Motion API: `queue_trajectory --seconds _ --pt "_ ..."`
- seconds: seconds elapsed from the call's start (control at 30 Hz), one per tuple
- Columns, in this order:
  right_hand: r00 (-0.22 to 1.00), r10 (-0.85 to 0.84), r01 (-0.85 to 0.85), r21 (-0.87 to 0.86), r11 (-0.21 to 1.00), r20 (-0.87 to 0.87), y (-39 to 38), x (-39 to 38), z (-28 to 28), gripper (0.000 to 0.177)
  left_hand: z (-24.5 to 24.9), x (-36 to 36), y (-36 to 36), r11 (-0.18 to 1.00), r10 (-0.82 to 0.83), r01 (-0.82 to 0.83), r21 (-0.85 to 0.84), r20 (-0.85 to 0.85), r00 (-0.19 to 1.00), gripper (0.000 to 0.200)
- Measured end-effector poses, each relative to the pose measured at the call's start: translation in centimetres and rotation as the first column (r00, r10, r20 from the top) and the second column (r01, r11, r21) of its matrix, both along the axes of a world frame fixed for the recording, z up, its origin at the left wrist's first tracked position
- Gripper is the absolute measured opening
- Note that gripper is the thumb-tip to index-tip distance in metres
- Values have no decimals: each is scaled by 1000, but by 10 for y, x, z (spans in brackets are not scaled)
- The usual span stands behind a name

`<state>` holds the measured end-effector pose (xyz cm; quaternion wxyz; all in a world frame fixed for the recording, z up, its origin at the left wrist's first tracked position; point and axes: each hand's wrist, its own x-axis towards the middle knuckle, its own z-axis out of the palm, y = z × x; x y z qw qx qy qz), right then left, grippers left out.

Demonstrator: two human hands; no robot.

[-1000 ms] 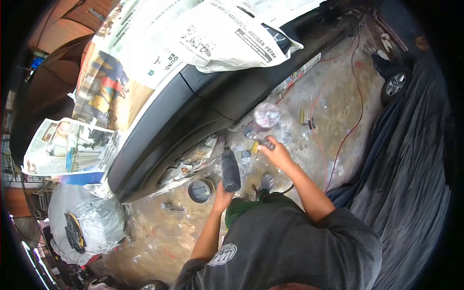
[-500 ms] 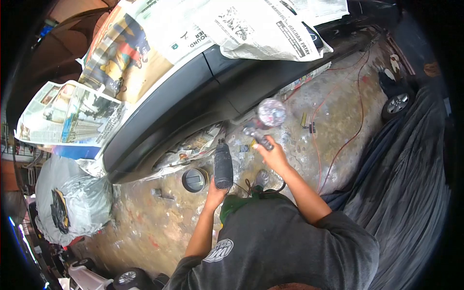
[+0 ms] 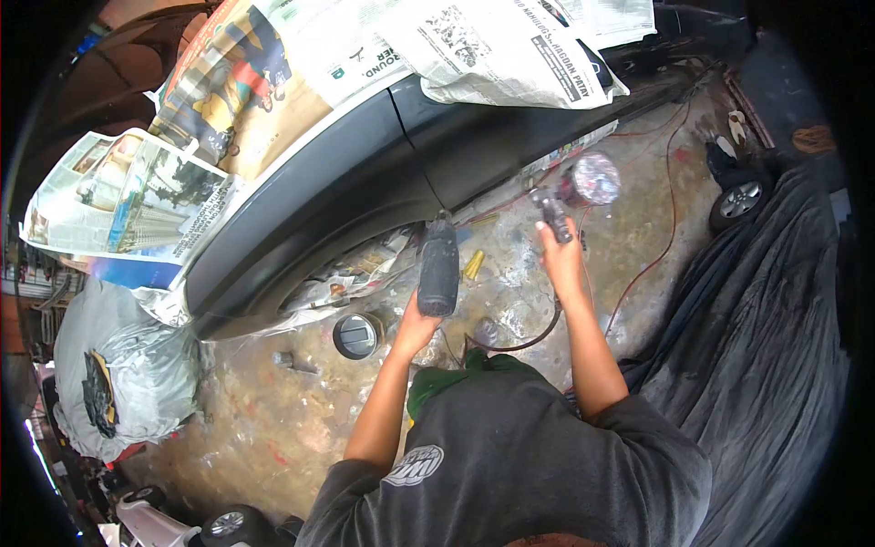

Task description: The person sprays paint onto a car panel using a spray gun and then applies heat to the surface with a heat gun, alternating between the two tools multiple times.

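My left hand (image 3: pixel 416 328) is closed on the lower part of a black bottle-shaped tool (image 3: pixel 439 269), whose narrow end is near the dark car panel (image 3: pixel 346 173). Its fingers are partly hidden behind it. Off to the right, my right hand (image 3: pixel 562 260) is wrapped round the handle of a spray gun (image 3: pixel 554 217). A round, paint-spattered cup (image 3: pixel 594 179) sits at the gun's far end, blurred. Newspaper sheets (image 3: pixel 365 50) cover the car above the panel.
An open can (image 3: pixel 356 336) stands on the stained floor (image 3: pixel 246 401). A yellow object (image 3: pixel 473 264) lies right of the black tool. A red hose (image 3: pixel 672 219) winds across the floor at right, beside a dark draped cover (image 3: pixel 756 346). A grey plastic-covered bundle (image 3: pixel 137 365) is at left.
Both hands have moved forward and right with what they hold, the spray gun farther right. A dark hose now shows more fully below the right hand. The view has shifted slightly.
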<state>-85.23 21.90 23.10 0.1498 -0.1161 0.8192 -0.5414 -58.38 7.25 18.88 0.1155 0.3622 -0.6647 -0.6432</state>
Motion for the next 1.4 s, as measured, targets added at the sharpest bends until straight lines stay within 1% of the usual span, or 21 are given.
queue_trajectory --seconds 0.03,0.07,0.2,0.3,0.37,0.4,0.47,0.53,0.63,0.67,0.73,0.83,0.9,0.93,1.03,1.07,1.1,1.17,1.23,1.3,1.4 --pt "999 -45 45 1 999 9 2 -1 9 36 2 -3 -2 1000 -6 6 16 -27 1000 55" --pt "996 -79 73 -105 992 -52 2 -4 -1 29 -9 -3 -4 1000 -14 13 -23 -41 999 56" --pt "991 -120 115 -84 990 -56 -16 6 9 27 -12 16 -7 997 53 -55 61 24 998 54" --pt "999 -34 36 -155 987 20 -39 28 10 28 -26 56 -4 984 151 -156 81 64 986 47" --pt "999 44 -41 -165 986 17 -57 51 3 29 -36 91 -3 972 208 -221 75 148 967 42" --pt "996 83 -78 -154 985 24 -66 67 8 29 -49 109 -3 965 249 -257 51 132 960 40" --pt "979 186 -180 -76 981 85 -85 103 25 32 -45 139 -2 937 314 -327 126 111 943 39" --pt "963 268 -268 -49 962 8 -107 136 8 36 -45 172 0 897 409 -417 148 83 909 41" --pt "912 406 -404 -31 914 59 -143 196 -6 47 -40 222 -2 883 432 -455 116 182 883 45" --pt "899 436 -436 -8 900 49 -156 218 -19 48 -54 241 -1 869 467 -484 108 147 872 49" --pt "826 554 -562 63 825 106 -179 263 -1 52 -71 276 3 839 513 -538 79 210 832 49" --pt "726 686 -682 71 728 -54 -208 331 -4 51 -88 324 6 780 590 -614 120 184 786 48" --pt "639 755 -764 13 645 148 -215 363 20 53 -93 353 6 755 602 -634 166 206 772 45" --pt "587 771 -792 -23 610 246 -214 372 29 54 -94 362 8 748 640 -661 62 195 743 38" --pt "630 735 -758 -8 652 251 -206 379 1 60 -82 379 1 772 612 -631 75 180 770 35" --pt "688 670 -698 0 716 278 -201 376 -6 67 -71 380 -2 802 545 -587 106 272 793 39" --pt "727 631 -647 -35 761 271 -195 367 -20 71 -67 379 -7 832 512 -547 91 255 820 41" --pt "866 438 -439 -51 897 241 -181 350 -33 62 -63 373 -18 883 443 -465 57 219 869 46" --pt "915 370 -347 -154 925 162 -163 318 -41 47 -51 356 -31 932 348 -358 50 143 927 51" --pt "964 241 -225 -141 964 112 -141 290 -45 31 -62 339 -40 953 303 -302 -17 24 953 50" --pt "998 50 -41 -235 971 33 -105 264 -54 25 -75 315 -50 971 230 -227 71 -29 973 49"
